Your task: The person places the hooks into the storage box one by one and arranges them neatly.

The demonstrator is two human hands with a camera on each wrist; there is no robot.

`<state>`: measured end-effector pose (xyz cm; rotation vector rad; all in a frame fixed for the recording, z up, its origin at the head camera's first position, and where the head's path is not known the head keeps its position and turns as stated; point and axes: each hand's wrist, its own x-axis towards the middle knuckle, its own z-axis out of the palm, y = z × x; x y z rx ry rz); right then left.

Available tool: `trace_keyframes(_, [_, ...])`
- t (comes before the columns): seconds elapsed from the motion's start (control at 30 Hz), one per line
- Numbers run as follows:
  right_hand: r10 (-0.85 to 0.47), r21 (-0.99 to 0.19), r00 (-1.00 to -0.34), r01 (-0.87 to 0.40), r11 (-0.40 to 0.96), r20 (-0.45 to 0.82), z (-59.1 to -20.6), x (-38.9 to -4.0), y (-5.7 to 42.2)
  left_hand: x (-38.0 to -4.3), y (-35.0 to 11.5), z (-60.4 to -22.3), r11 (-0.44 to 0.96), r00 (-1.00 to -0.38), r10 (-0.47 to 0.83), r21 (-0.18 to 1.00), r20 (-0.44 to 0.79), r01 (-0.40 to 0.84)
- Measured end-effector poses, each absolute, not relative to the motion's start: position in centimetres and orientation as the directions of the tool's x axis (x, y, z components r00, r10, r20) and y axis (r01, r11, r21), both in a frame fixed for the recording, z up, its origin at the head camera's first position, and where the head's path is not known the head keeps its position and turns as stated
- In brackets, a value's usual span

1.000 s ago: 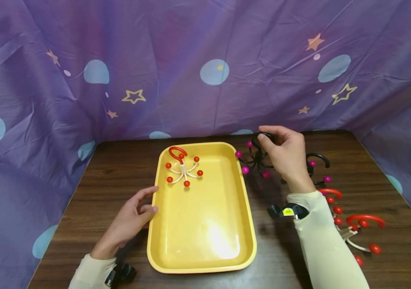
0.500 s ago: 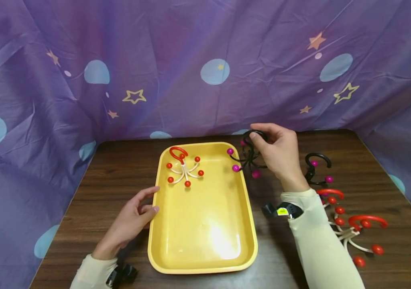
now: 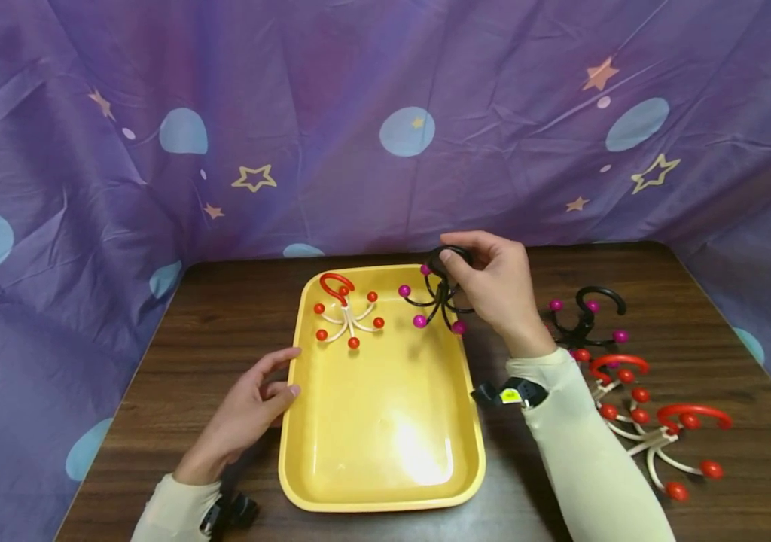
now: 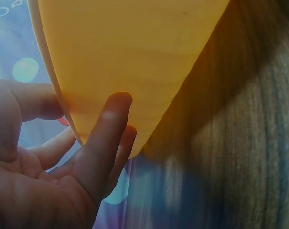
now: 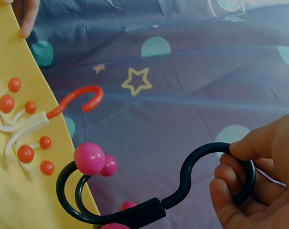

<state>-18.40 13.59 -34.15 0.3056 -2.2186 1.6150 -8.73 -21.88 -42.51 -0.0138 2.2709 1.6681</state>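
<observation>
My right hand (image 3: 494, 290) pinches the top hook of a black multi-arm hanger (image 3: 441, 293) with pink ball tips. This hanger hangs over the far right rim of a yellow tray (image 3: 385, 503), its arms spread below; in the right wrist view its stem and curled arms (image 5: 144, 212) show up close. Inside the tray, at the far left, stands a white multi-arm hanger (image 3: 348, 316) with a red hook and red balls. My left hand (image 3: 246, 410) holds the tray's left rim, with fingers against the outer wall (image 4: 134, 57) in the left wrist view.
Right of the tray, another black hanger (image 3: 583, 327) with pink balls stands on the brown wooden table (image 3: 731, 376). Nearer, two white hangers with red hooks (image 3: 693, 412) sit close together, partly behind the right sleeve (image 3: 595, 444). A purple curtain (image 3: 318, 113) hangs behind the table.
My right hand has carried the black hanger leftward, from beside the tray to over its right rim. More of the hangers on the right now shows. The left hand stays at the tray's rim.
</observation>
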Motion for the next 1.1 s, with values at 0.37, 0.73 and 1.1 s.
trace_keyframes(0.37, [-0.024,-0.836,-0.897,-0.421,0.351,0.441,-34.4,-18.5,11.3,-8.8,-22.0,-42.6,0.323,-0.949,0.188,0.929,-0.252,-0.182])
trace_keyframes(0.73, [-0.050,-0.853,-0.927,-0.363,0.376,0.372,-36.3,-19.1,10.0,-8.9,-22.0,-42.9,0.278,-0.946,0.216,0.944,-0.241,-0.177])
trace_keyframes(1.1, [-0.078,-0.868,-0.941,-0.335,0.367,0.330,-36.9,-19.8,10.0,-8.8,-22.1,-43.0,0.271,-0.945,0.212,0.944,-0.249,-0.188])
